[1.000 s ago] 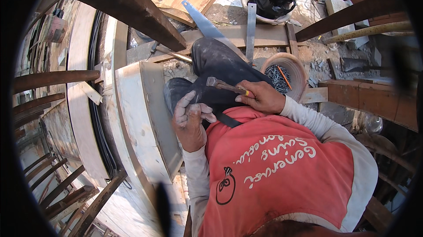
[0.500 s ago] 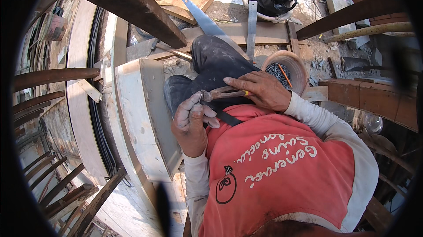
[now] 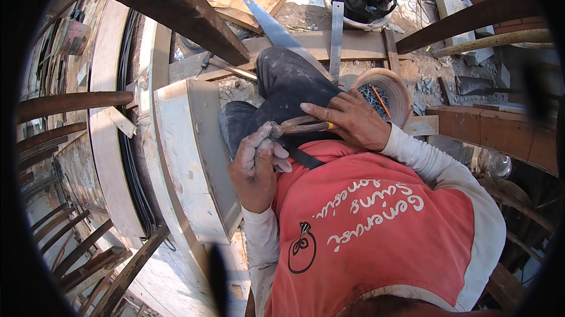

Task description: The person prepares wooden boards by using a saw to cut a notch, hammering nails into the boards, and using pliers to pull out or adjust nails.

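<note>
My right hand (image 3: 359, 121) grips the handles of a worn, brownish pair of pliers (image 3: 300, 121), its index finger stretched along the top. A small yellow patch shows beside that hand. The pliers lie almost level above my lap, jaws pointing left. My left hand (image 3: 256, 161), its fingers coated in pale dust, is closed in a pinch at the jaws. Whatever small thing sits between those fingertips is hidden. A round tub (image 3: 402, 94) of nails (image 3: 371, 100) with an orange pencil (image 3: 380, 101) stands just beyond my right hand.
A handsaw (image 3: 276, 30) and a metal ruler (image 3: 336, 37) lean by my knee. A hammer (image 3: 206, 61) lies left of it. A pale wooden box (image 3: 191, 158) stands at my left. Dark beams (image 3: 176, 11) cross overhead; a bucket (image 3: 353, 21) with a black bag stands far off.
The left fingertips have closed up nearer the plier jaws, covering a thin metal bit that showed there before. My right hand has shifted very slightly; the pliers stay in it.
</note>
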Motion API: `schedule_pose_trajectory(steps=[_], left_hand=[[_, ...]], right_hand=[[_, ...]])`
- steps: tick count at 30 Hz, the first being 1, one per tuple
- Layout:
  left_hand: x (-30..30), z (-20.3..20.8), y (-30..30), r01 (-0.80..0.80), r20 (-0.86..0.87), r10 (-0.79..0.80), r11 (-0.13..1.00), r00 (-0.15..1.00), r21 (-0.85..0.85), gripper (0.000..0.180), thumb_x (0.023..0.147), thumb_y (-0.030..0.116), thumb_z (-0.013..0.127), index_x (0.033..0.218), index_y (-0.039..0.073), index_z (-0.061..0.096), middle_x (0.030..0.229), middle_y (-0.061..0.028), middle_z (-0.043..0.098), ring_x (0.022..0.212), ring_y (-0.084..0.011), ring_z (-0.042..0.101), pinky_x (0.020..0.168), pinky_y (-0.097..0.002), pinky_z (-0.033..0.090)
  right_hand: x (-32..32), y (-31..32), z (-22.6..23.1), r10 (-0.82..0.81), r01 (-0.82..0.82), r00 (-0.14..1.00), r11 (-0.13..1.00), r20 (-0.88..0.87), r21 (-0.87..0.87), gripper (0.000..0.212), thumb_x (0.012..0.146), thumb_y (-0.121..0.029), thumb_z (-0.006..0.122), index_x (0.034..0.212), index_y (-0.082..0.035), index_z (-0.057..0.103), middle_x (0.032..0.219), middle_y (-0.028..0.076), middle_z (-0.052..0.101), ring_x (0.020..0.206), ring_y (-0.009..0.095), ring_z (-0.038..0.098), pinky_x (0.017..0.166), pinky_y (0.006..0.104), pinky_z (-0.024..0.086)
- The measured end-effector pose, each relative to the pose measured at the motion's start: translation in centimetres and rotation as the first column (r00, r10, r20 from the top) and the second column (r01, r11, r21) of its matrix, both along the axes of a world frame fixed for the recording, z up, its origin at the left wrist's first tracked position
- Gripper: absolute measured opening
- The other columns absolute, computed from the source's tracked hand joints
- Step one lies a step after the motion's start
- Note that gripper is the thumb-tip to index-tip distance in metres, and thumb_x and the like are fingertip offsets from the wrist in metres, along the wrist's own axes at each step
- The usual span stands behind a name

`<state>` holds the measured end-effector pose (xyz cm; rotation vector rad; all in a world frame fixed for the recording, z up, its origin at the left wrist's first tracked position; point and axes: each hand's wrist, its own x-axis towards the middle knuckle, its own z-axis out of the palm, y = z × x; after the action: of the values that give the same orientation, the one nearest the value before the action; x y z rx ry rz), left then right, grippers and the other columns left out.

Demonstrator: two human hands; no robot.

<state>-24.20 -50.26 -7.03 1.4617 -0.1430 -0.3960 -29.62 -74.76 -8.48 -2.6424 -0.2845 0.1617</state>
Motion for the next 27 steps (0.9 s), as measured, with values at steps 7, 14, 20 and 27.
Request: schedule_pose_trajectory(steps=[7, 14, 20, 27], left_hand=[[0.2, -0.3, -0.6, -0.017, -0.048, 0.019, 0.999, 0.999, 0.045, 0.022, 0.102, 0.012, 0.054, 0.113, -0.006, 0.061, 0.08, -0.0118, 0.067, 0.058, -0.0135, 0.062, 0.052, -0.0236, 0.052], [0.6, -1.5, -0.7, 0.002, -0.185, -0.028, 0.99, 0.982, -0.142, 0.019, 0.102, 0.02, 0.057, 0.101, 0.001, 0.057, 0.069, -0.0087, 0.063, 0.047, -0.0116, 0.053, 0.044, -0.0233, 0.044], [0.7, -9.0, -1.4, -0.091, -0.462, -0.177, 0.861, 0.869, -0.501, 0.018, 0.102, 0.023, 0.057, 0.1, 0.006, 0.054, 0.065, -0.0067, 0.06, 0.042, -0.0126, 0.048, 0.042, -0.0266, 0.041], [1.5, -6.1, -1.5, -0.144, -0.357, -0.015, 0.899, 0.934, -0.414, 0.02, 0.1, 0.022, 0.062, 0.106, 0.005, 0.053, 0.066, -0.007, 0.06, 0.044, -0.0142, 0.05, 0.042, -0.0268, 0.042]], right_hand=[[-0.2, 0.0, -2.5, -0.025, 0.04, 0.998, 0.969, -0.064, 0.243, 0.033, 0.091, -0.034, 0.068, 0.11, -0.01, 0.057, 0.088, 0.012, 0.063, 0.082, 0.034, 0.065, 0.07, 0.0448, 0.051], [-0.6, 0.3, -4.9, -0.035, 0.078, 0.992, 0.927, -0.122, 0.367, 0.038, 0.092, -0.041, 0.068, 0.104, -0.008, 0.055, 0.085, 0.015, 0.066, 0.077, 0.038, 0.067, 0.066, 0.0461, 0.051], [-0.8, 0.9, -5.0, -0.009, 0.106, 0.985, 0.817, -0.171, 0.567, 0.034, 0.092, -0.035, 0.069, 0.105, -0.006, 0.056, 0.076, 0.014, 0.064, 0.068, 0.034, 0.066, 0.062, 0.0403, 0.05], [1.8, -2.5, -5.0, -0.416, 0.734, 0.66, 0.184, -0.625, 0.654, 0.034, 0.096, -0.021, 0.063, 0.122, -0.005, 0.049, 0.08, 0.001, 0.052, 0.064, 0.008, 0.051, 0.052, 0.0238, 0.044]])
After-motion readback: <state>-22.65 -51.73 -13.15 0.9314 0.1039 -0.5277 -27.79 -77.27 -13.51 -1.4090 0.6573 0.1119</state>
